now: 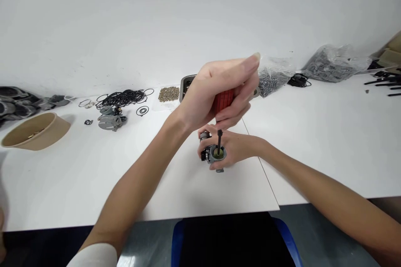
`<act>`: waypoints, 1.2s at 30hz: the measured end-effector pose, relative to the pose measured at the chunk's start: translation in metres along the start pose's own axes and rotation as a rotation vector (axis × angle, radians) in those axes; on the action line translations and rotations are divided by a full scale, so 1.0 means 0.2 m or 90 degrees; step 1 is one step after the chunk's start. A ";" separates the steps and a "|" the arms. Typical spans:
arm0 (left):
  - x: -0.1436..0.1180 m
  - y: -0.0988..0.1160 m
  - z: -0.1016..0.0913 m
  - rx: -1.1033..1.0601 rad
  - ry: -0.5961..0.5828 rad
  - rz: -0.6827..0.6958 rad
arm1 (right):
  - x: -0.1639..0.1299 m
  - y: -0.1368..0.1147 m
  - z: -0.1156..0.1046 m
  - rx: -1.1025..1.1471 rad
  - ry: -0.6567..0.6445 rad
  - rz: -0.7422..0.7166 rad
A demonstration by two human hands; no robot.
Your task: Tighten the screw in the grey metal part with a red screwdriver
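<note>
My left hand (213,81) is wrapped round the red handle of a screwdriver (223,101), held upright. Its dark shaft points down into the round bore of a small metal carburetor (210,155), where a brass-coloured disc shows. Whether the tip touches a screw there, I cannot tell. Lower down, my right hand (233,147) grips the carburetor from the right, fingers around its body, just above the white table (188,192). The hand hides part of the carburetor.
Another carburetor (111,119) stands left, near black rubber rings (125,98) and a pile of small brass parts (169,94). A metal tray (184,81) sits behind my left hand. Farther out are a beige bowl (59,127), clear bags of parts (332,64) and black rods (384,79).
</note>
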State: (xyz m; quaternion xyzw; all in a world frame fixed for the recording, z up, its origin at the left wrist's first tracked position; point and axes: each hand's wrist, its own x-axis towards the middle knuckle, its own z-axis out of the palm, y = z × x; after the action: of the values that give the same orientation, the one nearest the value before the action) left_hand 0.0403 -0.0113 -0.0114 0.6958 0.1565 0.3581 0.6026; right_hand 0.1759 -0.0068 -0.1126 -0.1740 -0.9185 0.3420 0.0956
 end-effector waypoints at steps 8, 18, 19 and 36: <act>-0.09 0.06 0.12 0.084 0.219 0.051 | -0.01 0.00 0.01 0.029 -0.002 0.020; -0.03 0.05 0.02 0.026 0.006 0.006 | 0.00 0.00 0.00 -0.003 -0.007 0.012; -0.03 0.05 0.00 0.000 -0.034 -0.002 | 0.00 0.00 0.00 -0.007 -0.005 0.014; -0.04 0.04 0.22 0.172 0.396 0.154 | 0.00 0.02 0.01 0.010 0.004 -0.001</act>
State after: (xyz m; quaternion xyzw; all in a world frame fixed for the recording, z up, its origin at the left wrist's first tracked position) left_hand 0.0629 -0.0502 -0.0082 0.6404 0.2952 0.5976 0.3817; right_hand 0.1764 -0.0051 -0.1169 -0.1733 -0.9155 0.3488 0.1004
